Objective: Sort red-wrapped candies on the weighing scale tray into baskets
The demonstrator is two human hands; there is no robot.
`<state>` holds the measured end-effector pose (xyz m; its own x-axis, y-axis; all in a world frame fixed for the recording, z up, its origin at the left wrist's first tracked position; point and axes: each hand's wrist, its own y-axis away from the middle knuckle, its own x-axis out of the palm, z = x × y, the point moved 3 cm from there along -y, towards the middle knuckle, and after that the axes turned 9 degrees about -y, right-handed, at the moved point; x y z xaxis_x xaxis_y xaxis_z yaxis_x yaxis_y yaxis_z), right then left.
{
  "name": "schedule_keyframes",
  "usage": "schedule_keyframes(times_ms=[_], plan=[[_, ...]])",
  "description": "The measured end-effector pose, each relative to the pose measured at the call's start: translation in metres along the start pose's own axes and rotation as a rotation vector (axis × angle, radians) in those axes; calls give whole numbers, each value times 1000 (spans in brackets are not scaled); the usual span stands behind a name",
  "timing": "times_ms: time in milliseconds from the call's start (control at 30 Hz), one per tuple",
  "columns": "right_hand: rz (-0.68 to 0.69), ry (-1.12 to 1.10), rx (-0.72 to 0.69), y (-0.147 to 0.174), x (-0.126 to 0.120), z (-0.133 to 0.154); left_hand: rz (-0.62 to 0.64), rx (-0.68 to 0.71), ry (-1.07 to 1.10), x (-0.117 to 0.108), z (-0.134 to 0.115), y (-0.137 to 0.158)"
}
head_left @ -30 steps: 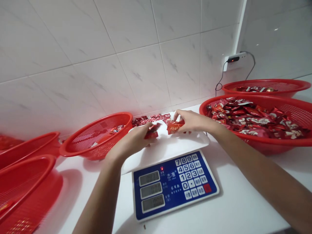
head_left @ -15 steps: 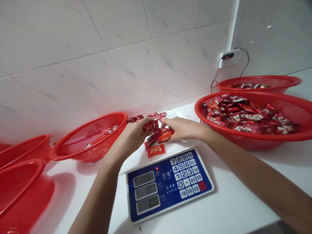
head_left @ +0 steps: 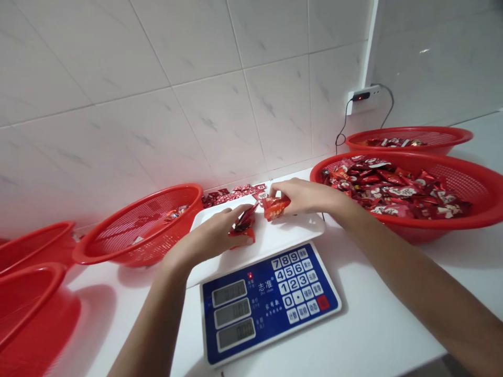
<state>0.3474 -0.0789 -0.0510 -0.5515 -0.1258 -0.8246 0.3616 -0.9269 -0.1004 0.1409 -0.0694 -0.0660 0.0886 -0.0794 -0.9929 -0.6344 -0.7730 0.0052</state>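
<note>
Over the white pan of a blue-faced weighing scale, both hands grip small wrapped candies. My left hand is closed around several dark red and bright red candies at the pan's middle. A little farther back and to the right, my right hand pinches red candies, with fingertips partly hidden behind them. White pan surface shows between the two hands. The digits on the scale's displays are too faint to read surely.
A red basket heaped with wrapped candies stands right, another basket behind it. More red baskets stand left. Loose candies lie along the tiled wall behind the scale. A power socket with a cable is on the wall.
My hands have moved apart. The candies that lay on the pan between them are now gathered in the hands. The view has shifted slightly.
</note>
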Motion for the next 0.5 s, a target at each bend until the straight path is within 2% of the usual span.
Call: schedule_keyframes(times_ms=[100, 233, 300, 400, 433, 500], plan=[[-70, -24, 5, 0, -4, -3, -67, -1, -53, 0, -6, -1], [-101, -60, 26, 2, -3, -2, -164, -122, -157, -5, -7, -2], [-101, -66, 51, 2, -1, 0, -301, -214, -70, -13, -4, -1], [-95, -100, 74, 0, 5, 3, -659, -288, 179, -26, -5, 4], [-92, -134, 66, -1, 7, 4, -720, -267, 265, -27, -8, 4], [-79, -255, 27, -4, 12, 6, -695, -198, 387, -23, -14, 0]])
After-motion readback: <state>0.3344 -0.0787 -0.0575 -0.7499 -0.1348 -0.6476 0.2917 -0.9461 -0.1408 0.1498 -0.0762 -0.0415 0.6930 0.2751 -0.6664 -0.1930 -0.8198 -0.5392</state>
